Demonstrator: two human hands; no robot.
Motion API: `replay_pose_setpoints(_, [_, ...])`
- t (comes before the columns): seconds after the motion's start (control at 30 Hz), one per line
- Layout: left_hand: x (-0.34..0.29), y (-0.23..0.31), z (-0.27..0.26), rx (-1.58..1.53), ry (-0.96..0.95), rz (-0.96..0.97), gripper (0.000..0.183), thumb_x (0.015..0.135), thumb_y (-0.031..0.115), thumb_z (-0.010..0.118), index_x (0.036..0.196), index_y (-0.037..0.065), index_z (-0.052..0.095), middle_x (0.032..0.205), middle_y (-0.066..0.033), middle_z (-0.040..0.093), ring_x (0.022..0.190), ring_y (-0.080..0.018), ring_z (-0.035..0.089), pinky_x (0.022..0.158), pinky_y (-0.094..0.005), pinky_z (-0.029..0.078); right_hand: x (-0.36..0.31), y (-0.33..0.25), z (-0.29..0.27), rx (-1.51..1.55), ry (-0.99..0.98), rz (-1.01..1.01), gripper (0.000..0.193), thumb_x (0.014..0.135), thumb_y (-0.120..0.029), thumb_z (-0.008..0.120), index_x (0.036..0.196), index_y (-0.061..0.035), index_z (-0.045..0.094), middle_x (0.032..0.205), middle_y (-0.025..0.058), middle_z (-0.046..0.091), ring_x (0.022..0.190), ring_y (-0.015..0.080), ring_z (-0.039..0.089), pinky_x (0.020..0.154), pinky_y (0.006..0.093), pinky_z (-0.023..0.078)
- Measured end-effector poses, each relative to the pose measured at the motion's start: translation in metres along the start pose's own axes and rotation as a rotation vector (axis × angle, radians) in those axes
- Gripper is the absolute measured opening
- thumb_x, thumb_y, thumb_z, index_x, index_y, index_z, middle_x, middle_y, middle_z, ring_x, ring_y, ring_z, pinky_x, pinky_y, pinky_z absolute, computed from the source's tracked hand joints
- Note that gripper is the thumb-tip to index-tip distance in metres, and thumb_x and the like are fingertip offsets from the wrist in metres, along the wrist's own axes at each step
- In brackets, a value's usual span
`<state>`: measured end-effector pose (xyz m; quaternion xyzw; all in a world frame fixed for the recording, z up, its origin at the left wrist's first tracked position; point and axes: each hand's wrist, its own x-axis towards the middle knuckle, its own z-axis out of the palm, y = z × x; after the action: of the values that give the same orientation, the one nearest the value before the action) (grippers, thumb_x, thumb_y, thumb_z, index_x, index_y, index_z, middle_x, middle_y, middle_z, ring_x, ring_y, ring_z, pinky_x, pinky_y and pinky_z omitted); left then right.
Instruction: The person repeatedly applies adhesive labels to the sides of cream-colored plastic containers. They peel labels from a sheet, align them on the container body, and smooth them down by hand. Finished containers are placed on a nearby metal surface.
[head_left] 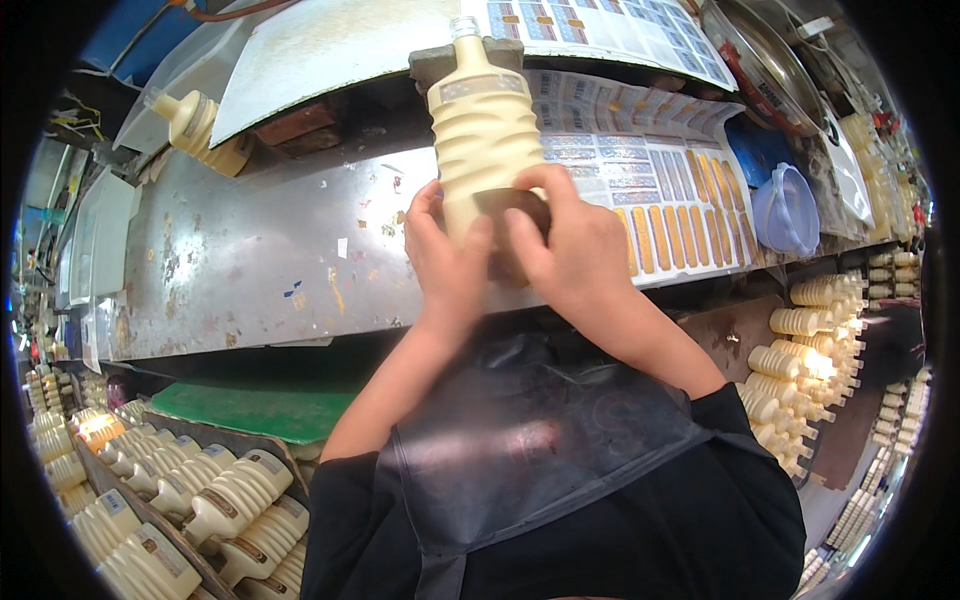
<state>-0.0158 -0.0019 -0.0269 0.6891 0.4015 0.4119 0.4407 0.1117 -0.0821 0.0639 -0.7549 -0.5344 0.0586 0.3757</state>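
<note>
Left hand (443,255) and right hand (583,245) grip cream bottle (486,140); shoulder label (484,87) on, gold strips (659,238) left on sheet.

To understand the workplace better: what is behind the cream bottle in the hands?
Behind the cream bottle, a grey block shows on both sides of its neck. The block's middle, covered by the bottle, cannot be seen.

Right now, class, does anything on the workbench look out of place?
Yes: small scraps litter the metal worktop left of the held bottle, looking untidy against the neatly rowed labels.
</note>
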Motion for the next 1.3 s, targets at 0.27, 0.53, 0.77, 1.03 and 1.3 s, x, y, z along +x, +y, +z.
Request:
replay_pose_setpoints(0.27, [0.002,-0.004,0.002,-0.135,-0.003,-0.001,0.076,0.093,0.039,0.069,0.146,-0.006,0.040,0.137,-0.0248,0.050,0.129,-0.0364,0.048,0.113,-0.0484,0.036,-0.008,0.033,-0.010,0.044,0.076,0.169,0.026,0.096,-0.021,0.065,0.118,-0.0098,0.059,0.061,0.0171,0.063,0.057,0.0399,0.065,0.057,0.0487,0.049])
replay_pose_setpoints(0.53, [0.002,-0.009,-0.013,-0.274,-0.099,-0.042,0.055,0.107,0.028,0.052,0.150,-0.003,0.040,0.141,-0.0176,0.052,0.130,-0.0233,0.050,0.113,-0.0384,0.038,0.002,0.050,-0.015,0.106,0.109,0.100,0.028,0.098,-0.020,0.066,0.122,-0.0086,0.060,0.069,0.0149,0.066,0.062,0.0325,0.065,0.060,0.0412,0.050])
replay_pose_setpoints(0.77, [-0.003,-0.017,-0.027,-0.153,-0.212,0.033,0.079,0.095,0.031,0.068,0.156,-0.005,0.033,0.151,-0.0221,0.042,0.142,-0.0313,0.041,0.119,-0.0430,0.032,0.001,0.041,-0.023,0.519,0.000,0.048,0.028,0.096,-0.005,0.072,0.123,-0.0036,0.064,0.094,0.0064,0.070,0.085,0.0101,0.065,0.076,0.0247,0.052])
replay_pose_setpoints(1.03, [0.005,-0.026,-0.018,0.419,-0.106,0.284,0.070,0.072,0.024,0.087,0.133,0.001,0.063,0.140,-0.0219,0.053,0.135,-0.0413,0.045,0.115,-0.0500,0.035,0.016,0.026,-0.024,0.075,0.050,-0.337,0.028,0.086,-0.004,0.078,0.113,-0.0031,0.072,0.095,0.0157,0.073,0.083,0.0317,0.073,0.072,0.0377,0.058])
replay_pose_setpoints(1.3, [0.009,-0.016,-0.020,0.291,-0.076,0.318,0.061,0.071,0.021,0.088,0.126,0.003,0.067,0.132,-0.0164,0.062,0.125,-0.0378,0.055,0.110,-0.0477,0.041,0.027,0.040,-0.019,0.023,0.220,-0.523,0.030,0.078,-0.002,0.076,0.108,-0.0049,0.071,0.096,0.0120,0.074,0.083,0.0300,0.072,0.071,0.0389,0.057])
